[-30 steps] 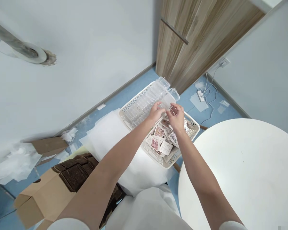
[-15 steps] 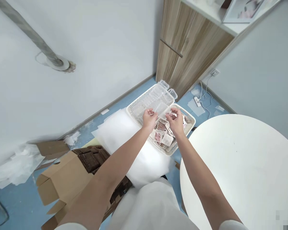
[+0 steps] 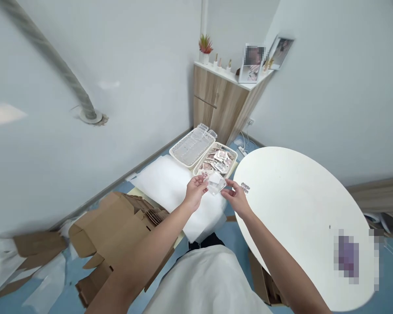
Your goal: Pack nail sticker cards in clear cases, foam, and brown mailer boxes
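A small clear plastic box is held in front of me between both hands. My left hand pinches its left side, and the fingers of my right hand grip its right edge. Just beyond sits a white basket holding small patterned cards. Left of it, a second white basket contains clear plastic boxes. A small dark-patterned piece shows at the table edge behind my right hand; whether my fingers touch it I cannot tell.
A round white table stands to the right. White foam sheeting lies under the baskets' near side. Flattened cardboard boxes are on the left. A wood-grain cabinet with frames and a plant stands in the corner; cables run beside it.
My view has tilted up and turned right. Both hands, with the clear box, have come back from over the baskets towards me. The small patterned piece now shows beside my right hand.
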